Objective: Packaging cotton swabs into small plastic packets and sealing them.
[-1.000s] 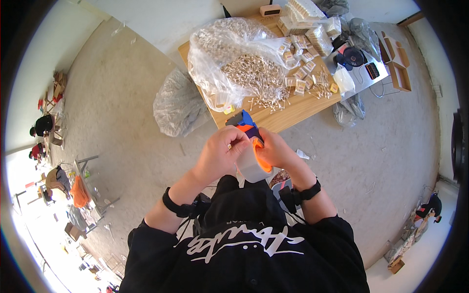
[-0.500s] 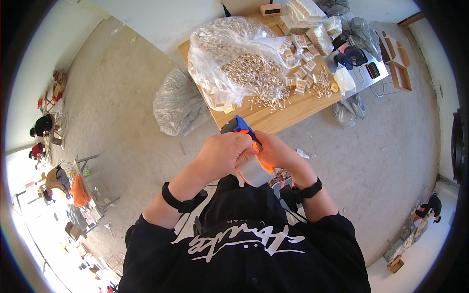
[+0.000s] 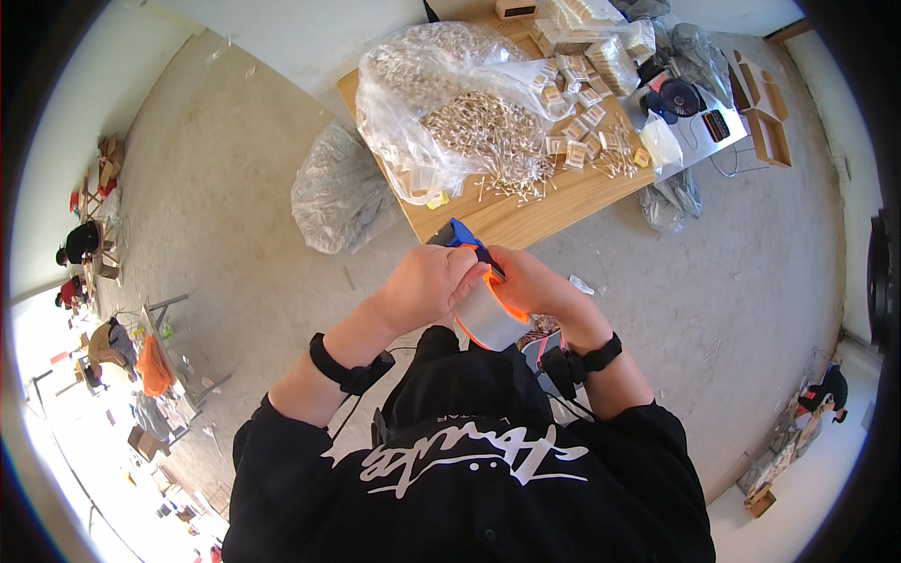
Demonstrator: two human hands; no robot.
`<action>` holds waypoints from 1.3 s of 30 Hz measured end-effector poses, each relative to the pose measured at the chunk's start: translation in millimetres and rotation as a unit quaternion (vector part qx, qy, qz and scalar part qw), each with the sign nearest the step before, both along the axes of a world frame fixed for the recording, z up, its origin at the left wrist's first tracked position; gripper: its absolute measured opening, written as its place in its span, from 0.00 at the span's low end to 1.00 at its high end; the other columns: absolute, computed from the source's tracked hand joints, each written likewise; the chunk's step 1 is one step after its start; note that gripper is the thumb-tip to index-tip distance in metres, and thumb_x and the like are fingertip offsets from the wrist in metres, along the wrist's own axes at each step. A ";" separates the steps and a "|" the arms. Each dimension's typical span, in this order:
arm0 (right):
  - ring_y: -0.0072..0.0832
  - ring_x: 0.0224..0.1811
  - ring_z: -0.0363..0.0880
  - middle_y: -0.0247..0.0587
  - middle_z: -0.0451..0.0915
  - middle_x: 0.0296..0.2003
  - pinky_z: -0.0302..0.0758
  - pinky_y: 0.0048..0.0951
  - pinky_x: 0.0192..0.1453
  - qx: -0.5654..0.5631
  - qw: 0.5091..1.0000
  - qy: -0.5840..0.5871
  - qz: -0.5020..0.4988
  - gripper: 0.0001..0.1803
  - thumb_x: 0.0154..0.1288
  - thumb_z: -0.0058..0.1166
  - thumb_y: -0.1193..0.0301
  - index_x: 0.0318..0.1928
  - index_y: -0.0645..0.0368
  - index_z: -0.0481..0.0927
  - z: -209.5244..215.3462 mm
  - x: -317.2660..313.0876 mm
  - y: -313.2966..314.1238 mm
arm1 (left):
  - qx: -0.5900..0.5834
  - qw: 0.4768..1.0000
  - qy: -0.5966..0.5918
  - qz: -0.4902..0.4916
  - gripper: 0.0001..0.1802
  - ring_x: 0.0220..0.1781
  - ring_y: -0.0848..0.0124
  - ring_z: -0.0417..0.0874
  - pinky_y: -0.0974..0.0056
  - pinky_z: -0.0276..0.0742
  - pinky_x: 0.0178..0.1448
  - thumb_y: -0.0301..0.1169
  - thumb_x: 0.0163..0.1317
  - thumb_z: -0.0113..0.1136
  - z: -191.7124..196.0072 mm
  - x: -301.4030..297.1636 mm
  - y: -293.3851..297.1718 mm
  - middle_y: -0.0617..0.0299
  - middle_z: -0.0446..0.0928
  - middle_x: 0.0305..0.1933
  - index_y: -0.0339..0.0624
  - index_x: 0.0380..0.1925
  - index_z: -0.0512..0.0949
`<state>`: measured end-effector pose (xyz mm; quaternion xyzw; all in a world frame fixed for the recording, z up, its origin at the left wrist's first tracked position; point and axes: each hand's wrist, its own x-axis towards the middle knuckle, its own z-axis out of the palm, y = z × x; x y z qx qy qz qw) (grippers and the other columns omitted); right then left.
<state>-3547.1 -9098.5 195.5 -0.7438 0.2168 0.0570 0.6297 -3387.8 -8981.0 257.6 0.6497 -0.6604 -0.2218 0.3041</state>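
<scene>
I hold a tape dispenser (image 3: 483, 300) in front of my chest, just short of the wooden bench (image 3: 554, 202). My left hand (image 3: 427, 286) wraps its fingers closed over the blue top; my right hand (image 3: 530, 286) grips the orange side. It looks light and rigid, the roll slick, so I judge the frame the safest hold. Both wrists bend inward, elbows tucked.

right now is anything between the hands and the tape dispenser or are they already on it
Nothing visible is in the way. The left hand and right hand both already grip the tape dispenser, orange and blue with a roll of tape, held in the air near the wooden table.
</scene>
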 end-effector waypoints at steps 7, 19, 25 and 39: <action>0.45 0.35 0.80 0.55 0.80 0.31 0.73 0.37 0.38 0.043 0.999 0.000 -0.002 0.12 0.59 0.53 0.71 0.41 0.66 0.74 -7.3 0.4 -2.5 | 0.036 0.998 0.059 -0.001 0.15 0.26 0.49 0.75 0.53 0.70 0.30 0.37 0.67 0.55 0.9 7.2 -8.8 0.49 0.73 0.22 0.39 0.26 0.68; 0.46 0.36 0.81 0.56 0.80 0.33 0.74 0.38 0.39 0.034 0.999 -0.004 -0.030 0.13 0.59 0.54 0.69 0.41 0.66 0.76 -9.9 4.0 -0.5 | 0.067 0.997 0.004 0.021 0.23 0.26 0.53 0.75 0.57 0.70 0.29 0.48 0.71 0.47 24.7 1.9 -6.1 0.52 0.72 0.23 0.40 0.26 0.71; 0.46 0.34 0.79 0.55 0.79 0.31 0.72 0.38 0.36 0.017 1.000 0.000 0.014 0.11 0.61 0.54 0.69 0.39 0.65 0.74 -7.6 2.3 -1.3 | 0.029 1.000 -0.001 0.012 0.21 0.21 0.53 0.73 0.54 0.67 0.24 0.43 0.67 0.53 14.7 -2.1 -2.1 0.54 0.71 0.18 0.41 0.19 0.70; 0.39 0.35 0.79 0.53 0.80 0.32 0.72 0.36 0.39 0.074 0.997 -0.004 0.016 0.11 0.63 0.53 0.70 0.41 0.65 0.75 9.2 11.7 -4.9 | -0.016 0.999 -0.007 -0.041 0.14 0.20 0.52 0.74 0.54 0.66 0.24 0.34 0.63 0.60 4.8 22.5 -11.6 0.52 0.71 0.17 0.40 0.22 0.72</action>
